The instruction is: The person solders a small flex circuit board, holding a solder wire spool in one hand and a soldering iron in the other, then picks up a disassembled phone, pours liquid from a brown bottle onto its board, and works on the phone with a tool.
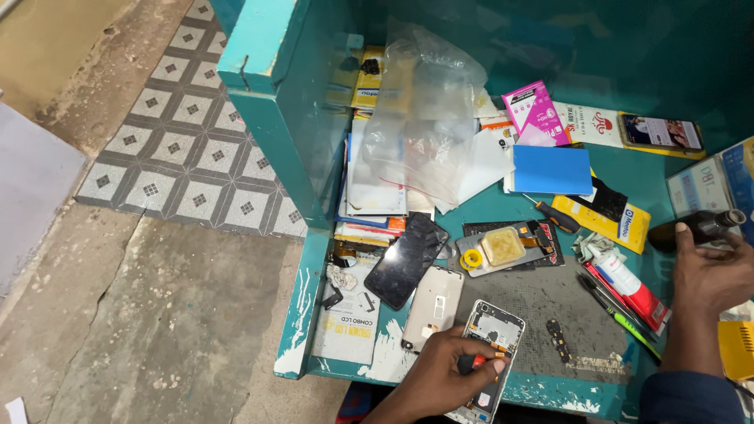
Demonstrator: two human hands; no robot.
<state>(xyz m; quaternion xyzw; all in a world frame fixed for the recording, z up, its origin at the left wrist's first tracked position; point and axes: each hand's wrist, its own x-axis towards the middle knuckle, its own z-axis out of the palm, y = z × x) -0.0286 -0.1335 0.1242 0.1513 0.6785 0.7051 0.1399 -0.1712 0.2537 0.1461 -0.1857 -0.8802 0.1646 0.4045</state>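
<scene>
Meanwhile left hand (448,369) grips a screwdriver (470,363); right hand's (711,275) grip clamps a bottle (695,229).

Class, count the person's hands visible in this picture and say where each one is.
2. The left hand rests on the opened phone at the bench's front edge; the right hand grips a dark bottle at right.

Teal bench (628,184), blue card (552,169), pink packet (534,110), grey diamond-patterned tiles (184,149)

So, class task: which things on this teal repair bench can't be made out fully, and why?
- Opened phone, head view: lower end under left hand, cut by the frame.
- Dark bottle: right hand covers part.
- Clear bag contents: glare.
- Yellow box: cut by edge.
</scene>
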